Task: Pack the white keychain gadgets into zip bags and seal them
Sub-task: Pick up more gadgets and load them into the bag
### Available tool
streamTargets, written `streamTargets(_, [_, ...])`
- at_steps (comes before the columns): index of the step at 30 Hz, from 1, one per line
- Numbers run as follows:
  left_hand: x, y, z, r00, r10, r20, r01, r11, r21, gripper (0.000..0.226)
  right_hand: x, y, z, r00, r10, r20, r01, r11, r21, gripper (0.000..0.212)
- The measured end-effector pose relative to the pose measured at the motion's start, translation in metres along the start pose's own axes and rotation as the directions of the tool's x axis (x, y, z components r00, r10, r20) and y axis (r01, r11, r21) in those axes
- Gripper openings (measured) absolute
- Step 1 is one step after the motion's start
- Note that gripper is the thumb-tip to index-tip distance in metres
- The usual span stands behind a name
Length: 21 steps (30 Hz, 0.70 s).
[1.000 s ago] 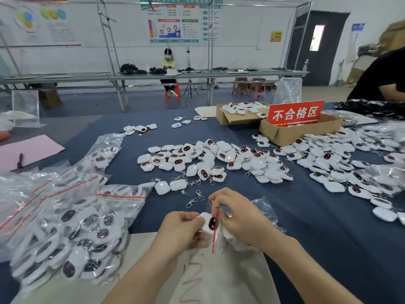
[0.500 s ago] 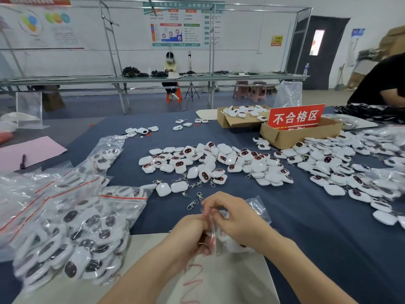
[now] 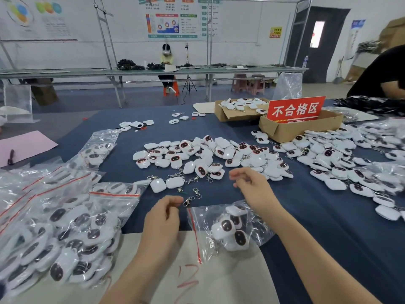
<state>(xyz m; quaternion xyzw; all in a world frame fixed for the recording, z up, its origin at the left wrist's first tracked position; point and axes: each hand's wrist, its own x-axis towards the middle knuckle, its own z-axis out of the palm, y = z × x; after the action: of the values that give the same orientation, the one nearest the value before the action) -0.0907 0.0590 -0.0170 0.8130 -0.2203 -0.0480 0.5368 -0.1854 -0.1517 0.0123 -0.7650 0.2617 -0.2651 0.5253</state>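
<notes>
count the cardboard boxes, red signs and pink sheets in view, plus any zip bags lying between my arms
cardboard boxes: 2, far box and near box
red sign: 1
pink sheet: 1
zip bag between the arms: 1
total: 5

Both bare forearms are reaching forward from the lower edge, well apart. The left hand [image 3: 162,218] is hovering with fingers loosely curled, thumb close to forefinger, holding nothing. The right hand [image 3: 252,186] is hanging farther forward, fingers loosely curled, also empty.
</notes>
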Motion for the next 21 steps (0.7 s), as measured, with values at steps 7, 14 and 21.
streamTargets(7, [0.041, -0.011, 0.021, 0.994, 0.079, -0.080, -0.028, 0.865, 0.502, 0.040, 0.028, 0.012, 0.016, 1.000, 0.019, -0.018, -0.018, 0.998, 0.061, 0.036])
streamTargets(14, [0.080, -0.015, 0.032, 0.996, 0.067, -0.066, -0.004, 0.728, 0.685, 0.045, 0.035, 0.040, 0.014, 0.991, 0.063, -0.120, -0.041, 0.983, 0.179, 0.030])
streamTargets(21, [0.082, -0.015, 0.034, 0.976, 0.184, -0.116, -0.102, 0.859, 0.501, 0.037, 0.037, 0.043, 0.014, 0.997, 0.034, -0.063, -0.025, 0.990, 0.141, 0.030])
